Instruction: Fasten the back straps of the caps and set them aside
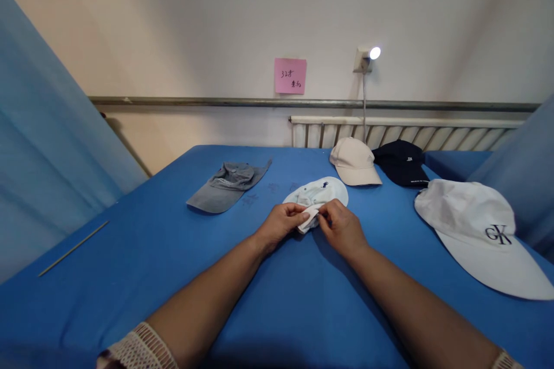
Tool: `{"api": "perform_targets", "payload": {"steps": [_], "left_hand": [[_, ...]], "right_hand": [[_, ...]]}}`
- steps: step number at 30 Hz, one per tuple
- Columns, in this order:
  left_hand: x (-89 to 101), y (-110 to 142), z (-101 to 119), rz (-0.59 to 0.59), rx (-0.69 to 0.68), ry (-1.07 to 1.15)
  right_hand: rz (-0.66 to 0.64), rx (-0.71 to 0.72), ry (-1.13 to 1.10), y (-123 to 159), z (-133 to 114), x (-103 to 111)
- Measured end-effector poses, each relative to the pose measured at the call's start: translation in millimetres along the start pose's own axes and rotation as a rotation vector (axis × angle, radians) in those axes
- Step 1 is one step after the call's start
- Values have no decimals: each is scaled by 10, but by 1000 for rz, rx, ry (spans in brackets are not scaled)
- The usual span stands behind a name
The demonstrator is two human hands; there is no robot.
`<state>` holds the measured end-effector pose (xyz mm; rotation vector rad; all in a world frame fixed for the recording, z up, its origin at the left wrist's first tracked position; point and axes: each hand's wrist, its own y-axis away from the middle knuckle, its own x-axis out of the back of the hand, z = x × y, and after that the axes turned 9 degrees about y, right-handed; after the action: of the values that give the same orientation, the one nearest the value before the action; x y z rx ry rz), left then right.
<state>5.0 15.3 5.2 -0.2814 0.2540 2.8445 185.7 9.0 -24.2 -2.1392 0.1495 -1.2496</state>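
Note:
A pale, whitish baseball cap (336, 184) with a small dark emblem lies in the middle of the blue-covered table, its brim pointing away from me. My left hand (283, 223) pinches the near edge of this cap between thumb and fingers. Close beside it, my right hand (343, 228) has its fingertips closed on the same edge, at the back strap area. Between the two hands a white band of the cap shows. The fingers partly cover the strap, so its fastening cannot be made out.
A grey cap (219, 191) lies to the left, with a thin stick (73, 248) farther left. On the right are a beige cap (352, 160), a dark navy cap (400, 162) and a large white cap (471, 213) with black letters. A radiator (415, 131) stands behind the table (173, 277).

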Motion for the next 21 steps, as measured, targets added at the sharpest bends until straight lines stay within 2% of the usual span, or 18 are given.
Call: {"api": "perform_targets", "payload": {"steps": [2,5,9,12,16,21], "left_hand": [[8,-6,-4,-3,-14,-20],[25,-26,-15,86,-54,-41],[50,-34,-18,145,-132,-126],[59,4,-1,122,-218,-286],[37,101,28,44,-386,-596],[-31,203,60,-67,-649,-915]], "right_hand": [[-1,15,50,-8,-2,39],[-10,69,126,-19,17,146],[-125,121,186,-13,57,288],[-184,128,67,3,68,352],[-156,136,-116,16,64,390],[-234,182,1,9,59,340]]}}
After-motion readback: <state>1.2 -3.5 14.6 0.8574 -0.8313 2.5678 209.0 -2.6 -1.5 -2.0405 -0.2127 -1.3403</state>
